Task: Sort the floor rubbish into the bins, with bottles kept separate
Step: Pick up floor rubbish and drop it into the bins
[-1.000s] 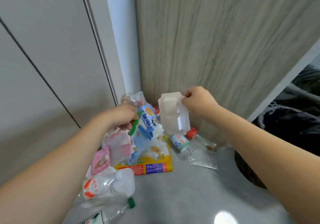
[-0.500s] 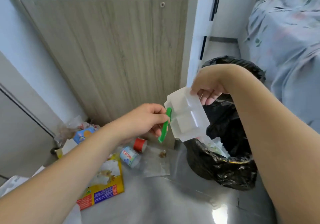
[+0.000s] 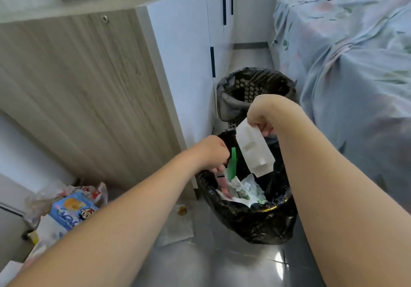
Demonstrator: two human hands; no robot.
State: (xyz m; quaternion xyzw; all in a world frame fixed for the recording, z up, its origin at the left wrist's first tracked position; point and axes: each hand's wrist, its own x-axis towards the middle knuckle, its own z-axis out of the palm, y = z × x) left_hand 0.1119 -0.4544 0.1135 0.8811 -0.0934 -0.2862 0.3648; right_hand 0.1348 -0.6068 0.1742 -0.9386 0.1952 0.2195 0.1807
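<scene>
Both hands have swung from the rubbish pile over to the near bin since a second ago, each keeping its load. Right hand (image 3: 261,117) pinches the top edge of a white tray (image 3: 254,151), which hangs tilted over the near bin (image 3: 255,222) mouth. Left hand (image 3: 213,153), at 9 o'clock of the tray, has fingers curled round a green strip (image 3: 232,164) that points down into the same bin. Near bin is lined with a black bag and holds crumpled wrappers (image 3: 244,189). Far bin (image 3: 235,100), at 12 o'clock, also black-lined, its inside mostly hidden. Cabinet (image 3: 89,91) stands at 10 o'clock. Remaining rubbish pile (image 3: 69,211) lies on the floor (image 3: 222,264) at 8 o'clock, a blue packet on top. Bed (image 3: 355,64) at 2 o'clock.
</scene>
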